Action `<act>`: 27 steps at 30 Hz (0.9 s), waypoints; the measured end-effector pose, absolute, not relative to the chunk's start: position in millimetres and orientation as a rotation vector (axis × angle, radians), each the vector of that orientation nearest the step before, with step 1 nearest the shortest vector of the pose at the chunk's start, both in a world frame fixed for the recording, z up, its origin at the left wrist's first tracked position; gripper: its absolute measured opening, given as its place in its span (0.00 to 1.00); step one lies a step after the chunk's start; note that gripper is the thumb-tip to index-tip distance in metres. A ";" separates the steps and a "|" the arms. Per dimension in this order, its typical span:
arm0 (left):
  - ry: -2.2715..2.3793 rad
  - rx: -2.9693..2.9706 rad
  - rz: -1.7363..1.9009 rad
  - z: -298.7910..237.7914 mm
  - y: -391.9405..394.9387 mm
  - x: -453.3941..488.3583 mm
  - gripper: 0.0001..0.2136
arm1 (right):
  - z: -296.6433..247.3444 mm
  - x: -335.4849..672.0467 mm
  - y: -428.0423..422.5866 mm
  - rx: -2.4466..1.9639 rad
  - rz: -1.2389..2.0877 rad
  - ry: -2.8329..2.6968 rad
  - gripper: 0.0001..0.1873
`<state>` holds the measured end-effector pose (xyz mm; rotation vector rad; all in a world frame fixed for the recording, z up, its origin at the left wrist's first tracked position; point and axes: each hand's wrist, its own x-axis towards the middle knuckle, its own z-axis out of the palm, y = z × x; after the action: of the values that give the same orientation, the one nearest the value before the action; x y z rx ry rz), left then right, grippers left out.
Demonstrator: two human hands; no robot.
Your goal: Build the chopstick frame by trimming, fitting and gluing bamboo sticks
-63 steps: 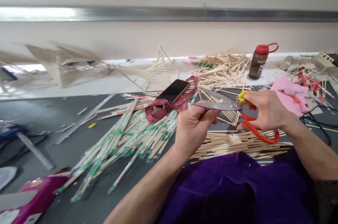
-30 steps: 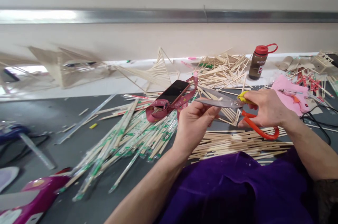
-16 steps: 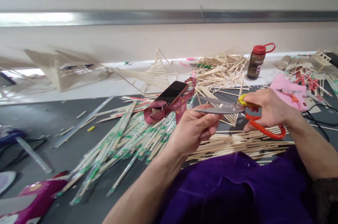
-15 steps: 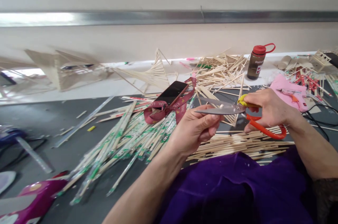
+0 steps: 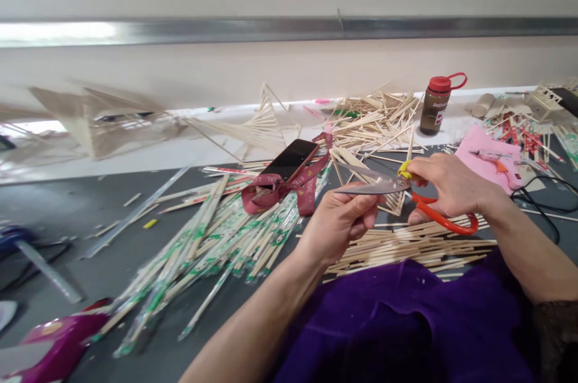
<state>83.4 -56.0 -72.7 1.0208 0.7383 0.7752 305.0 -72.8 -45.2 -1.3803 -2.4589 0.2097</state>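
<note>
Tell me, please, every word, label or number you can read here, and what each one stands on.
"RNAL", on the red strap; its other letters are unclear.
Bottle: pale lettering, too blurred to read surely.
Green-marked stick wrappers: print too small to read.
Nothing else is legible.

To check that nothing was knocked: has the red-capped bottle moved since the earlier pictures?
No. The red-capped bottle keeps its place relative to the mark on the metal rail; both slid left together in the picture.
</note>
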 end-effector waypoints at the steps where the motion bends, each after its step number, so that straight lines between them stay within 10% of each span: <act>1: 0.769 1.050 0.800 -74.1 -56.4 84.7 0.20 | -45.9 304.1 -72.8 -1.385 0.188 -2.463 0.31; 27: 0.885 1.259 0.949 -81.9 -60.5 88.3 0.20 | -52.6 303.6 -70.1 -1.358 0.136 -2.389 0.32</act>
<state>88.3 -60.5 -81.9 1.2591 0.8846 0.9494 303.6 -70.1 -52.6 -1.3583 -2.3889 0.1362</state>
